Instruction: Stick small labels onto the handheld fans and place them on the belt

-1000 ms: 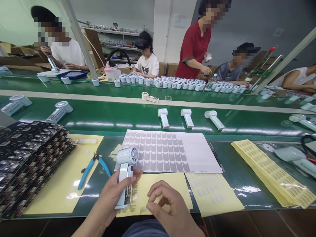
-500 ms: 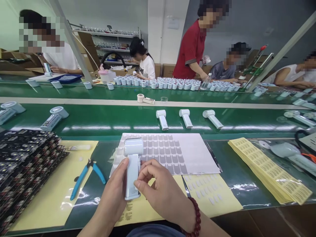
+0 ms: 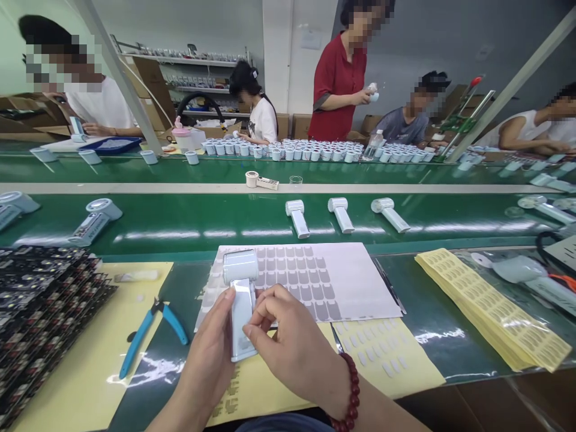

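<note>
A pale blue handheld fan (image 3: 243,315), with a round drum head and a flat handle, is held upright over the bench. My left hand (image 3: 215,345) wraps the handle from the left, thumb along its edge. At the handle's right side, my right hand (image 3: 288,342) is closed in a pinch, thumb and forefinger against the lower handle; whatever sits between them is hidden. Behind the fan lies a white sheet of grey stickers (image 3: 355,282). Under my right wrist is a yellow sheet with small pale stickers (image 3: 396,365).
Blue-handled nippers (image 3: 140,343) lie left, beside a stack of dark printed parts (image 3: 40,324). Tweezers (image 3: 387,285) rest along the white sheet's edge. Yellow label sheets (image 3: 490,309) are at right. More fans (image 3: 343,216) lie on the green conveyor (image 3: 216,222); several co-workers sit or stand beyond.
My view has shifted slightly. Both hands keep nearly the same hold on the fan, which tilts a little. The co-worker in red has lifted a hand from the rows of parts and holds something.
</note>
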`<action>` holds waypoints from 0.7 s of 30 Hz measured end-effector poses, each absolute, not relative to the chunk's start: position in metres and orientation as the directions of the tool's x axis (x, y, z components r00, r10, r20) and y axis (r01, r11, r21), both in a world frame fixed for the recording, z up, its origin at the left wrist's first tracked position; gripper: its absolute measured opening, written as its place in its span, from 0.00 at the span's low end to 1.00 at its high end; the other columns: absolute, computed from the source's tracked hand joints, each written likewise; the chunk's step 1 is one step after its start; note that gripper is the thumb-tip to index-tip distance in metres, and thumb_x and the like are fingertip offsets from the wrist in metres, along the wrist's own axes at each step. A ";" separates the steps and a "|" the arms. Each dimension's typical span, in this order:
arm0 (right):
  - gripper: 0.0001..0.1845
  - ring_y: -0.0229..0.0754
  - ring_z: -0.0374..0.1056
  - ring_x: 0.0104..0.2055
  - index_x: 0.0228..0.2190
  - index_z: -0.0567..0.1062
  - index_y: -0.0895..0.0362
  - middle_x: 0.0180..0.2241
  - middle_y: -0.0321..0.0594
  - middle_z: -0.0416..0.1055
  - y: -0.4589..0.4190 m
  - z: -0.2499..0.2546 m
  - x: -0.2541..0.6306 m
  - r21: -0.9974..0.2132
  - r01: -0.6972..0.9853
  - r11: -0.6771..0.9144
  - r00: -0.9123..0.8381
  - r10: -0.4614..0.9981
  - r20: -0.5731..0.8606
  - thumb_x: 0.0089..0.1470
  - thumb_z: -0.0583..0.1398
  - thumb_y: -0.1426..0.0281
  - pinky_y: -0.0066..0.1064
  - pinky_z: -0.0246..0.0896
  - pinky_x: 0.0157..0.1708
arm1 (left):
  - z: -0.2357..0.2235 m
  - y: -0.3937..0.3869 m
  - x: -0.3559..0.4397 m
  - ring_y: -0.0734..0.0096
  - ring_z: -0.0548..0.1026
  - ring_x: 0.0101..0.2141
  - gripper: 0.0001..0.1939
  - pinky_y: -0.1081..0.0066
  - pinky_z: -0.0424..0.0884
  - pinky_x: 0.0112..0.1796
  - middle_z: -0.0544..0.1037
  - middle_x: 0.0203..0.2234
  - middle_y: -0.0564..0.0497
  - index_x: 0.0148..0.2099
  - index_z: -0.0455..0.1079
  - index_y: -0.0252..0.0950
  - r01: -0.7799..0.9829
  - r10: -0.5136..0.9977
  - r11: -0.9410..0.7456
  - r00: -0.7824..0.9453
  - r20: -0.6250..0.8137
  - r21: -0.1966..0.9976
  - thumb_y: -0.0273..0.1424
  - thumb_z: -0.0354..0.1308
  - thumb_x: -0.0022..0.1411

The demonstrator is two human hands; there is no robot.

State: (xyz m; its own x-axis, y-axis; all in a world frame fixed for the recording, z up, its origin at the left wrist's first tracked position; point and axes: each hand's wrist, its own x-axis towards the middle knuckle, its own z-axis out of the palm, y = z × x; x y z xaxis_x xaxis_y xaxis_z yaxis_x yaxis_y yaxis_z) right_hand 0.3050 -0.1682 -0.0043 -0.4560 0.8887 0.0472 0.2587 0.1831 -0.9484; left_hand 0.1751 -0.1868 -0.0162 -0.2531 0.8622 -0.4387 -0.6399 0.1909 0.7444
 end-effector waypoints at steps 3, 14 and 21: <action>0.06 0.36 0.68 0.33 0.27 0.71 0.54 0.37 0.35 0.67 -0.166 -0.004 0.308 -0.944 0.257 0.207 -0.451 0.890 0.073 0.54 0.61 0.76 0.29 0.65 0.31 | -0.011 -0.190 0.176 0.48 0.74 0.51 0.24 0.59 0.72 0.50 0.81 0.43 0.45 0.47 0.78 0.36 -0.616 0.914 0.177 -0.187 -0.361 0.768 0.42 0.71 0.49; 0.16 0.39 0.72 0.36 0.31 0.71 0.55 0.41 0.39 0.69 -0.138 -0.010 0.329 -0.993 0.092 0.075 -0.344 0.938 0.039 0.61 0.57 0.56 0.26 0.73 0.24 | -0.009 -0.181 0.166 0.51 0.75 0.53 0.34 0.67 0.73 0.48 0.80 0.50 0.42 0.54 0.74 0.37 -0.527 0.934 0.294 -0.020 -0.358 0.797 0.25 0.73 0.41; 0.25 0.62 0.63 0.59 0.59 0.64 0.64 0.56 0.58 0.69 -0.086 -0.037 0.390 -0.677 0.726 0.123 -0.083 0.992 0.091 0.61 0.52 0.75 0.55 0.63 0.52 | -0.004 -0.089 0.128 0.64 0.80 0.36 0.17 0.73 0.75 0.30 0.82 0.37 0.45 0.47 0.76 0.34 -0.222 0.895 0.293 -0.278 -0.349 0.930 0.26 0.67 0.53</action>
